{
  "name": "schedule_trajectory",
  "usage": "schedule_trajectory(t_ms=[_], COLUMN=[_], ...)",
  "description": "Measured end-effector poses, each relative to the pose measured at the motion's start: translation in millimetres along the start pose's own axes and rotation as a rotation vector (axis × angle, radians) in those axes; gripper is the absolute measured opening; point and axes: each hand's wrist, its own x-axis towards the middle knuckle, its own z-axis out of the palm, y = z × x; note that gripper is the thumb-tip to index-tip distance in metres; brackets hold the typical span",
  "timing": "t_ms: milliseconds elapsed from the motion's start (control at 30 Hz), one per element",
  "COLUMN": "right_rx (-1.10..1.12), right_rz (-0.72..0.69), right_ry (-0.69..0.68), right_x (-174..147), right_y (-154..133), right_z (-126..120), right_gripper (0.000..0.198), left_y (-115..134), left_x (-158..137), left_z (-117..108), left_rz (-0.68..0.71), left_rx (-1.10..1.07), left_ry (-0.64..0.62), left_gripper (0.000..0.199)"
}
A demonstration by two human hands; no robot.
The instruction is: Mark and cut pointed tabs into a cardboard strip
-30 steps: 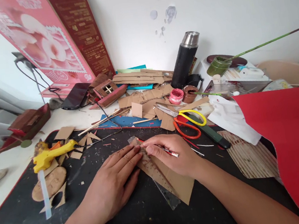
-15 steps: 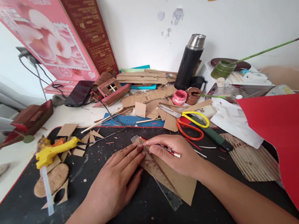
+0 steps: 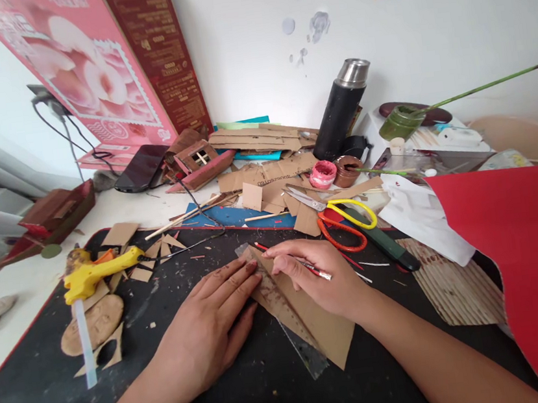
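My left hand lies flat with fingers stretched out, pressing on a clear, stained ruler. The ruler lies slantwise over a piece of brown cardboard on the black mat. A red pencil is gripped between the fingers of my right hand, just right of the ruler. Its tip points up and left, near the top end of the ruler; whether it touches the cardboard I cannot tell. Behind the right hand are scissors with yellow and orange handles, beside a dark green utility knife.
A yellow glue gun lies left among cardboard scraps, its cord running back. Behind stand a black thermos and open paint jars. Red sheet and corrugated cardboard lie right. A pink box leans back left.
My right hand has shifted slightly right with the pencil, and its index finger and thumb have moved off the ruler's edge. My left hand, the ruler and the cardboard stay in place.
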Motion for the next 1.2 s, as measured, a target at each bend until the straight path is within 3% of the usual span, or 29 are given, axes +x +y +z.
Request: schedule_trajectory(t_ms=[267, 1200], right_rx=[0.076, 0.040], right_rz=[0.039, 0.044], right_ry=[0.008, -0.008], right_x=[-0.3, 0.3], right_y=[3.6, 0.4], right_z=[2.7, 0.9], right_gripper=[0.045, 0.044], left_y=[-0.3, -0.9], left_x=[-1.7, -3.9], left_z=[1.1, 2.5], left_rz=[-0.001, -0.044], left_rx=[-0.003, -0.063], left_ry=[-0.008, -0.014], left_gripper=[0.038, 0.044])
